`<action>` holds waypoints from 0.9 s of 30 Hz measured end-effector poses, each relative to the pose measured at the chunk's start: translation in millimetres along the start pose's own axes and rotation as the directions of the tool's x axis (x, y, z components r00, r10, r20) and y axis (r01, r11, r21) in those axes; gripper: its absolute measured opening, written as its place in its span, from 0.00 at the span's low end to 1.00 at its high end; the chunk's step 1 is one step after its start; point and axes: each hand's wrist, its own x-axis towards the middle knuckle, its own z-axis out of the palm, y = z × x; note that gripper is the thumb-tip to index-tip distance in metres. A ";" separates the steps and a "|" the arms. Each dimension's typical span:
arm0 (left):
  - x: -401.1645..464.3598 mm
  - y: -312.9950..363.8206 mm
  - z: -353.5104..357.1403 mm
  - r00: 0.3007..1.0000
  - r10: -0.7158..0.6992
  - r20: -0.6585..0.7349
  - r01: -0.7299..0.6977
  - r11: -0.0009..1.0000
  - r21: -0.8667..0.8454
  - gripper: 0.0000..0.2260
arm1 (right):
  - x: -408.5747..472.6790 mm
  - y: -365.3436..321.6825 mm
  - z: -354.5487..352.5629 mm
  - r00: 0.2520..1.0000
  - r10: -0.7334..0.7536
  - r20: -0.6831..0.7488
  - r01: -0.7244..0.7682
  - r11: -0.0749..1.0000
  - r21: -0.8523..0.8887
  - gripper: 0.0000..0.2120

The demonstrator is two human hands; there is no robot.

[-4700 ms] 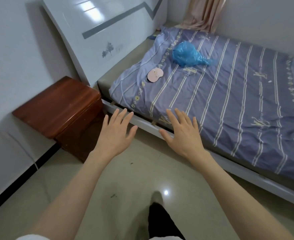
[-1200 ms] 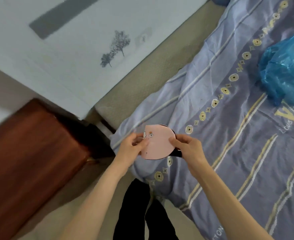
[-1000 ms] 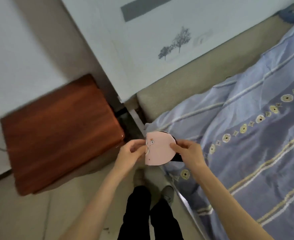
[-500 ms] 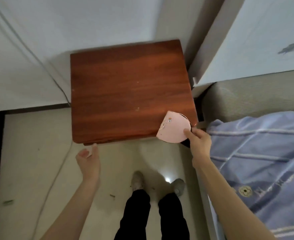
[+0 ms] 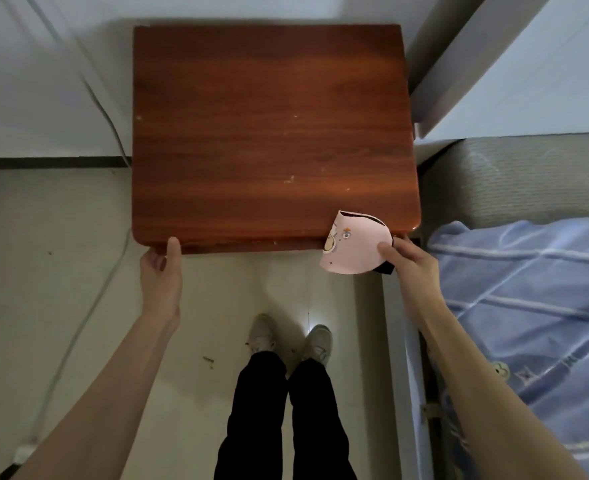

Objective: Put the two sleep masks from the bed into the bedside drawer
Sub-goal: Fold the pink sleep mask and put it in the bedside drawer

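I look straight down on the reddish-brown wooden bedside cabinet [image 5: 272,133]. My right hand [image 5: 409,263] pinches a folded pink sleep mask [image 5: 355,247] with a cartoon face and a black back, holding it over the cabinet's front right corner. Whether it is one mask or two stacked I cannot tell. My left hand [image 5: 159,271] is at the front left corner, thumb up against the top's front edge, fingers hidden under it. The drawer front is hidden below the top; no drawer shows pulled out.
The bed [image 5: 528,306] with a blue-purple striped sheet lies to the right, its white headboard [image 5: 528,64] at upper right. My legs and shoes [image 5: 286,341] stand on the beige tiled floor [image 5: 43,271]. A white cable [image 5: 88,306] runs down the wall and across the floor at left.
I turned from the bed to the cabinet with the mask. My left hand let go of the mask and rose to the cabinet's front left edge; the right hand keeps the mask.
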 end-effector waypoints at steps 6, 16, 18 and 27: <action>-29.8 -28.1 -21.7 0.995 -0.099 0.030 0.097 0.994 0.058 0.26 | -31.0 24.9 -12.2 0.996 0.087 0.027 -0.086 0.995 -0.047 0.03; -31.0 -45.6 -32.8 0.954 -0.299 0.016 0.296 0.934 -0.199 0.18 | -37.7 48.3 -8.6 0.988 0.150 0.035 -0.149 0.988 -0.042 0.04; -26.9 -45.4 -34.3 0.932 -0.361 0.039 0.357 0.892 -0.277 0.08 | -36.4 51.6 -5.7 0.986 0.163 0.027 -0.162 0.987 -0.015 0.04; -17.5 -42.0 -39.4 0.877 -0.452 0.166 0.448 0.642 -0.622 0.21 | -42.0 46.8 25.0 0.977 0.143 -0.157 -0.163 0.979 -0.125 0.12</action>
